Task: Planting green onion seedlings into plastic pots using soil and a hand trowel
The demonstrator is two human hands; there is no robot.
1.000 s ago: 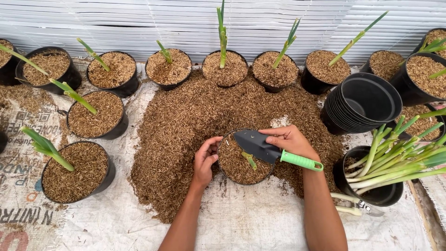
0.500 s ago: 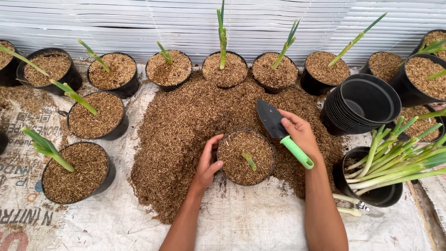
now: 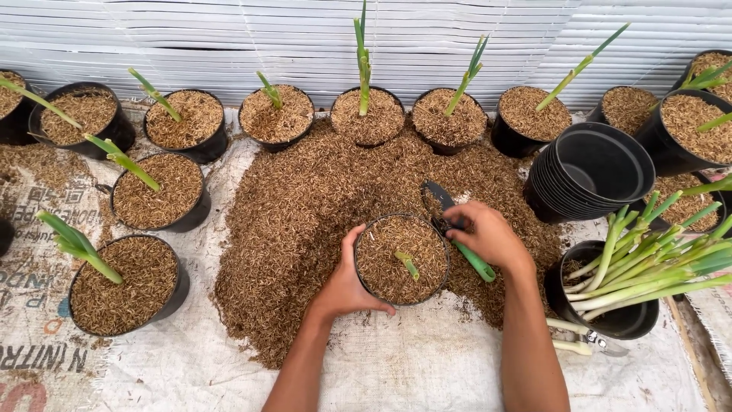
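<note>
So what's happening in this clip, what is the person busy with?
A person is potting green cuttings in husk-like brown mulch. The left hand grips the rim of a filled black pot holding a short cutting. The right hand holds a green-handled trowel, blade edge-on against the loose pile. Planted pots surround it; empty stacked pots sit to the right.

Black round pot (image 3: 402, 259), upright, filled to the rim with brown husk, sits at the near edge of the husk pile (image 3: 320, 191). Short green cutting (image 3: 409, 264) sticks up tilted near its middle. Trowel (image 3: 456, 233), black blade, green handle, lies just right of pot, blade tip dug into husk.
</note>
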